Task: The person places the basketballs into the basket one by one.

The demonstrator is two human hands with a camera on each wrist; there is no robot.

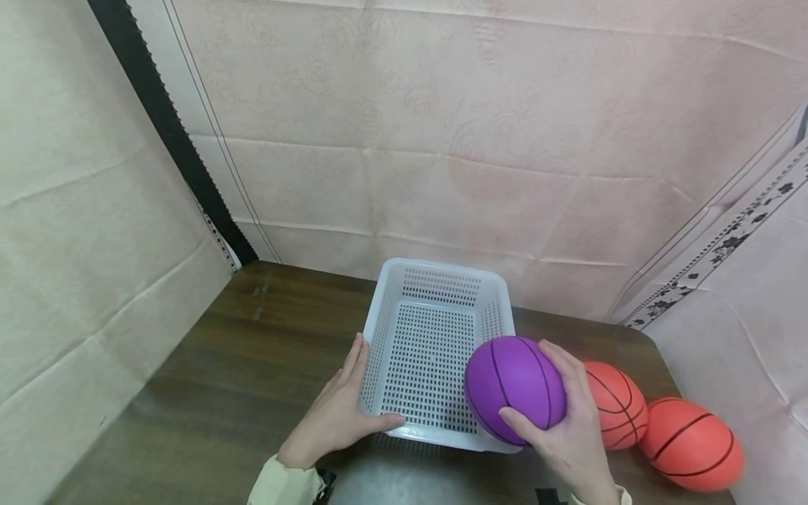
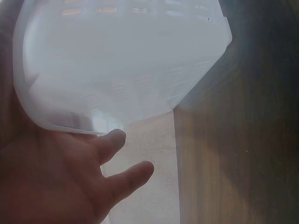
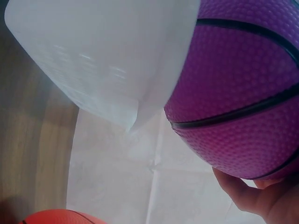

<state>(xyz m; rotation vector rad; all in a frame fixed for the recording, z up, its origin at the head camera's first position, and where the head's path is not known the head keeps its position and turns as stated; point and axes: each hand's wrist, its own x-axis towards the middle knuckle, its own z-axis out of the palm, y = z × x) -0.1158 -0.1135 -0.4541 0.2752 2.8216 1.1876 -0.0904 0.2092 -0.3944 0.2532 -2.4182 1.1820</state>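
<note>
A purple ball (image 1: 513, 386) with black lines is gripped by my right hand (image 1: 568, 421), thumb on its near side and fingers over its far right side. It overlaps the near right corner of a white perforated plastic basket (image 1: 435, 438) in the head view. In the right wrist view the purple ball (image 3: 233, 79) is up at the basket's rim. My left hand (image 1: 341, 403) rests along the basket's left side, fingers straight on the outer wall and thumb over the near rim. The left wrist view shows the left hand (image 2: 70, 172) against the basket wall (image 2: 117, 60).
Two orange balls with black lines, one (image 1: 615, 405) beside the right hand and another (image 1: 691, 445) farther right, sit near the right edge of the dark wooden table (image 1: 221, 407). Pale cloth walls (image 1: 442, 140) rise behind the table and on both sides.
</note>
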